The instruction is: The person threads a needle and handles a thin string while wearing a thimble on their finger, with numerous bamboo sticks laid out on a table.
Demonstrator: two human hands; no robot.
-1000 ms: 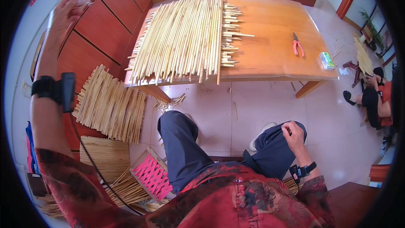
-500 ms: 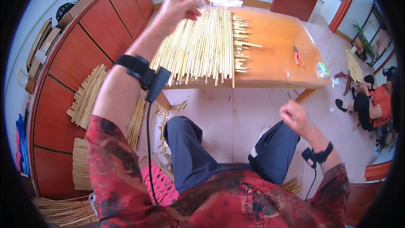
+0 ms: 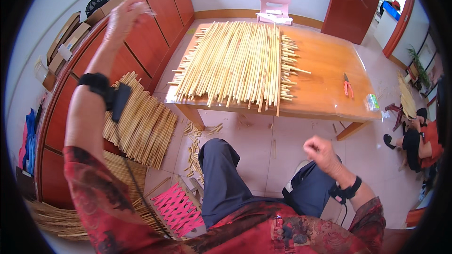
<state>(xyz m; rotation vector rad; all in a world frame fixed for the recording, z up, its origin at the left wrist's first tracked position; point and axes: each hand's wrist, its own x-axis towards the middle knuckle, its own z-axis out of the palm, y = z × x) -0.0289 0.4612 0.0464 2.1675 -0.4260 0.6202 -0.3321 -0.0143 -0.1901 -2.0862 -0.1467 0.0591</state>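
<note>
My left hand [image 3: 126, 21] is raised high at the far left, in front of the red-brown cabinets. Its fingers are pinched together, blurred at the tips, with a faint translucent strand or scrap that I cannot make out. Over my right knee, my right hand [image 3: 325, 154] hangs with curled fingers; whatever it holds, if anything, is hidden. Beyond both hands, a wide layer of pale yellow sticks [image 3: 235, 61] lies side by side on the wooden table [image 3: 325, 61], with shorter ends jutting out along its right and left sides.
Pliers [image 3: 347, 86] with red handles and a small green-and-white packet [image 3: 372, 102] lie on the table's right. More sticks [image 3: 141, 127] lean by the cabinets [image 3: 146, 19]. Cut stubs [image 3: 194, 148] litter the floor near a pink-strapped stool [image 3: 176, 209]. Another person [image 3: 423, 136] sits at right.
My left hand has swung left, away from above the sticks to in front of the cabinets. My right hand stays curled over the knee. The view has shifted left.
</note>
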